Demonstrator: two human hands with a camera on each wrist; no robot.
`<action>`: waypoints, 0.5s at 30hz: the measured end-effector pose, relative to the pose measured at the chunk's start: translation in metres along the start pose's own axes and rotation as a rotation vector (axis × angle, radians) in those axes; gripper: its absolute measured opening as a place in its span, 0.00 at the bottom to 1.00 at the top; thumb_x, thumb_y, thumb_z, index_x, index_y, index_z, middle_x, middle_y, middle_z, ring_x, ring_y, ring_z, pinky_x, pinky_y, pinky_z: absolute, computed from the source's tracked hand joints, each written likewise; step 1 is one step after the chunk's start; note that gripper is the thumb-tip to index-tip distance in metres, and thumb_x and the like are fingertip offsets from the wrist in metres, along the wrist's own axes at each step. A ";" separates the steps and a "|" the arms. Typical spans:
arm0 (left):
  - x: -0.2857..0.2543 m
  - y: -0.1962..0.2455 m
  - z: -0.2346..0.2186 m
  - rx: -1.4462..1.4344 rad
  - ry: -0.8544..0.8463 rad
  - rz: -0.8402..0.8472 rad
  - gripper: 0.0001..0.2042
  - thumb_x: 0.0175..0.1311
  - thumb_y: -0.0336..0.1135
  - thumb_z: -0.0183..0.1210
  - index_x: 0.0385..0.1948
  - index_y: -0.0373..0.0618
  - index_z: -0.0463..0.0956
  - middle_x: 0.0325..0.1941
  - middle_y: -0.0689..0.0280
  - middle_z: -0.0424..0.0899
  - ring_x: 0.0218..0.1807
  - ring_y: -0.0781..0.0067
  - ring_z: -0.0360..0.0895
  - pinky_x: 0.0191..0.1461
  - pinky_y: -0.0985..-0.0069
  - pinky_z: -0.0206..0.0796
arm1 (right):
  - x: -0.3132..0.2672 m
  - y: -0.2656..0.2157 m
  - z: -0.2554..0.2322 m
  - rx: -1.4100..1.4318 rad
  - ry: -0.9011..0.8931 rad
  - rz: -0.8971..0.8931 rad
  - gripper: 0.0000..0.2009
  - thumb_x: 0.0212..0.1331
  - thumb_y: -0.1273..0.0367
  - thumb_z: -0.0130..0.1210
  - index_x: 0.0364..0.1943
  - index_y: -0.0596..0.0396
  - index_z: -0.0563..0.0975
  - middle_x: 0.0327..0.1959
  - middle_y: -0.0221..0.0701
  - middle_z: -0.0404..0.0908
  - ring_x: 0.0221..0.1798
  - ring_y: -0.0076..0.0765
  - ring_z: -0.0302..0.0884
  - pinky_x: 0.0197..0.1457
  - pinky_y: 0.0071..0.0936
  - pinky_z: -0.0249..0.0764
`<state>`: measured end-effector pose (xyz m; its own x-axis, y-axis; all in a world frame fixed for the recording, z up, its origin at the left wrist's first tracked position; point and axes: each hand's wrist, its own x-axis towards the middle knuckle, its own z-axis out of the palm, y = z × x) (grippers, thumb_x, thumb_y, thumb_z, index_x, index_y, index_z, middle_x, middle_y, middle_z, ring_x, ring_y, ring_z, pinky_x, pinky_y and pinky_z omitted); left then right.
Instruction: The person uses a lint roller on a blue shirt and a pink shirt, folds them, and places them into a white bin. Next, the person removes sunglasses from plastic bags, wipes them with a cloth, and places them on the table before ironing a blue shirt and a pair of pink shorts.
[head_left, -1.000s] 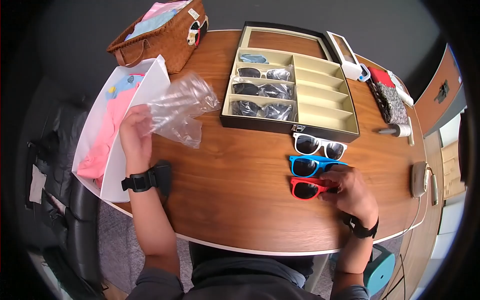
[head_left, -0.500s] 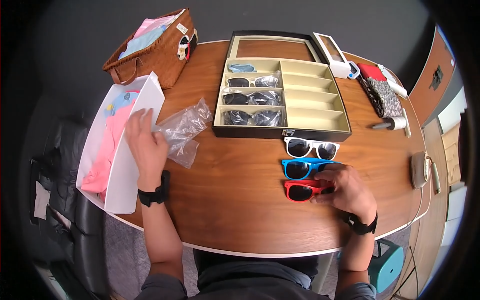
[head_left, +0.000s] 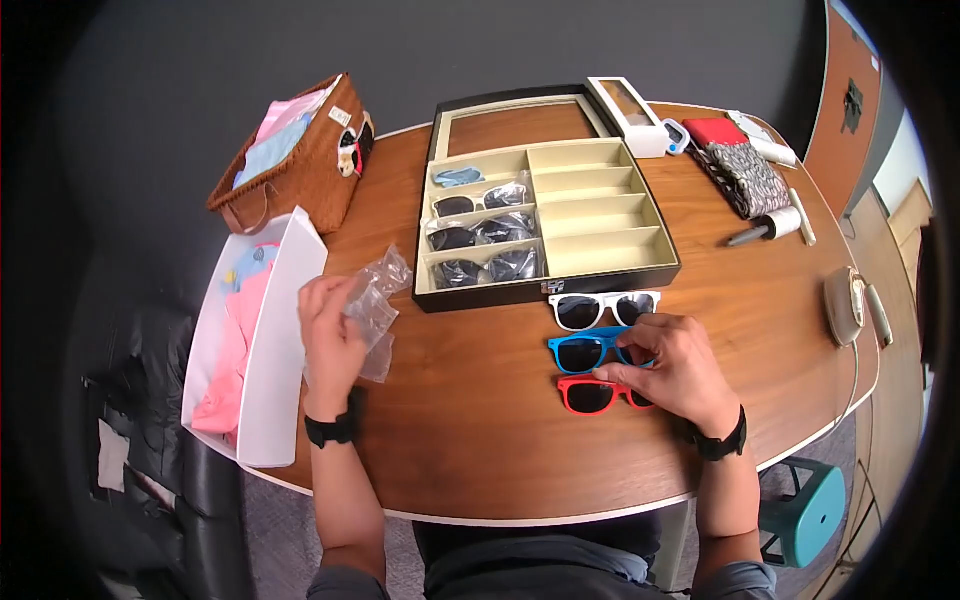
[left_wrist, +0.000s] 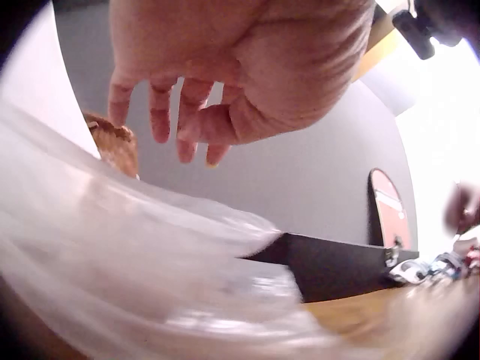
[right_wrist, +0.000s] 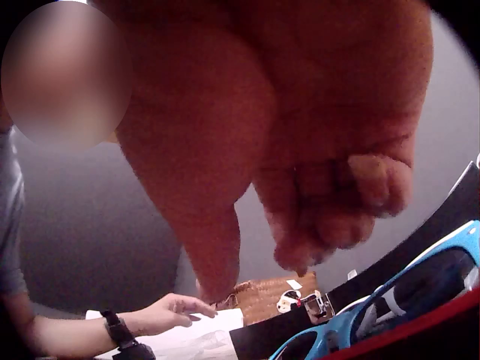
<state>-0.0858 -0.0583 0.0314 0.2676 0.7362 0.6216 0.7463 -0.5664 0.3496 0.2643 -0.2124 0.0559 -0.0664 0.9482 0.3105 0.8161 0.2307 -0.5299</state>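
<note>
My left hand [head_left: 332,345] is above the table beside a crumpled clear plastic bag [head_left: 376,310]. In the left wrist view its fingers [left_wrist: 160,112] hang loosely, with the bag below them. My right hand [head_left: 685,370] hovers over the blue sunglasses [head_left: 578,354] and red sunglasses [head_left: 588,397], covering their right ends in the head view. Its thumb [right_wrist: 214,255] and loosely bent fingers stand apart with nothing between them in the right wrist view. White sunglasses [head_left: 579,312] lie just behind the blue pair, making a column of three in front of the case.
An open compartment case [head_left: 480,297] holds bagged sunglasses on its left side. At left are a white box [head_left: 275,375] with pink clothing and a brown woven basket [head_left: 300,205]. A lint roller [head_left: 780,224], patterned cloth [head_left: 745,180] and a corded device [head_left: 845,305] lie right.
My left hand let go of the plastic bag, which settled on the table. My right hand lifted off the red sunglasses and shifted toward the blue pair. The head view tilted up and turned left.
</note>
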 end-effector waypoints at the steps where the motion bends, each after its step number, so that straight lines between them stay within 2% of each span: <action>1: 0.005 0.009 0.005 0.001 0.002 0.013 0.23 0.42 0.13 0.49 0.44 0.38 0.80 0.45 0.57 0.78 0.56 0.50 0.69 0.61 0.62 0.62 | 0.000 0.001 0.001 -0.005 0.038 -0.010 0.17 0.42 0.61 0.74 0.26 0.60 0.81 0.17 0.35 0.75 0.21 0.39 0.74 0.26 0.32 0.69; 3: 0.013 0.026 0.018 -0.059 -0.088 0.223 0.17 0.51 0.17 0.53 0.44 0.36 0.80 0.47 0.57 0.79 0.57 0.52 0.70 0.61 0.62 0.63 | 0.000 0.002 0.001 0.008 0.057 0.016 0.16 0.44 0.60 0.73 0.26 0.58 0.82 0.18 0.34 0.76 0.22 0.41 0.74 0.26 0.34 0.68; 4: 0.016 0.033 0.027 -0.057 -0.083 0.226 0.17 0.51 0.17 0.53 0.44 0.36 0.80 0.47 0.57 0.79 0.57 0.52 0.70 0.61 0.62 0.63 | 0.000 0.003 0.001 0.020 0.065 0.043 0.15 0.45 0.59 0.71 0.25 0.56 0.82 0.19 0.33 0.76 0.22 0.43 0.74 0.26 0.36 0.68; 6: 0.019 0.040 0.048 -0.112 -0.200 0.264 0.11 0.59 0.24 0.57 0.44 0.36 0.80 0.46 0.56 0.81 0.55 0.52 0.72 0.63 0.63 0.61 | 0.000 0.004 0.003 0.027 0.079 0.040 0.15 0.46 0.59 0.71 0.25 0.56 0.82 0.19 0.33 0.76 0.21 0.43 0.74 0.25 0.35 0.68; 7: 0.021 0.039 0.057 -0.108 -0.197 0.265 0.11 0.59 0.24 0.57 0.44 0.36 0.80 0.46 0.56 0.81 0.55 0.52 0.72 0.63 0.63 0.61 | -0.001 0.005 0.004 0.034 0.089 0.045 0.15 0.46 0.59 0.71 0.25 0.56 0.82 0.19 0.33 0.76 0.21 0.43 0.74 0.25 0.35 0.68; 9: 0.026 0.037 0.070 -0.087 -0.232 0.251 0.10 0.64 0.31 0.58 0.43 0.36 0.80 0.45 0.56 0.82 0.55 0.52 0.71 0.61 0.62 0.62 | -0.002 0.005 0.008 0.037 0.092 0.015 0.15 0.46 0.59 0.71 0.25 0.56 0.82 0.20 0.33 0.76 0.21 0.43 0.74 0.25 0.35 0.69; 13: 0.032 0.038 0.077 -0.062 -0.199 0.221 0.10 0.65 0.32 0.57 0.41 0.36 0.80 0.43 0.57 0.82 0.52 0.52 0.71 0.57 0.62 0.63 | -0.001 0.004 0.006 0.017 0.080 -0.016 0.15 0.47 0.59 0.70 0.25 0.56 0.82 0.21 0.34 0.77 0.22 0.43 0.75 0.26 0.36 0.70; 15: 0.032 0.032 0.082 -0.009 -0.198 0.194 0.09 0.63 0.32 0.59 0.40 0.37 0.80 0.38 0.59 0.81 0.47 0.54 0.70 0.54 0.62 0.63 | -0.001 0.004 0.006 0.014 0.082 -0.023 0.15 0.47 0.59 0.70 0.25 0.56 0.82 0.21 0.34 0.77 0.23 0.43 0.76 0.26 0.36 0.70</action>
<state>-0.0029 -0.0222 0.0052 0.5197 0.6708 0.5291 0.6640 -0.7068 0.2439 0.2642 -0.2112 0.0483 -0.0374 0.9215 0.3866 0.8070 0.2560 -0.5322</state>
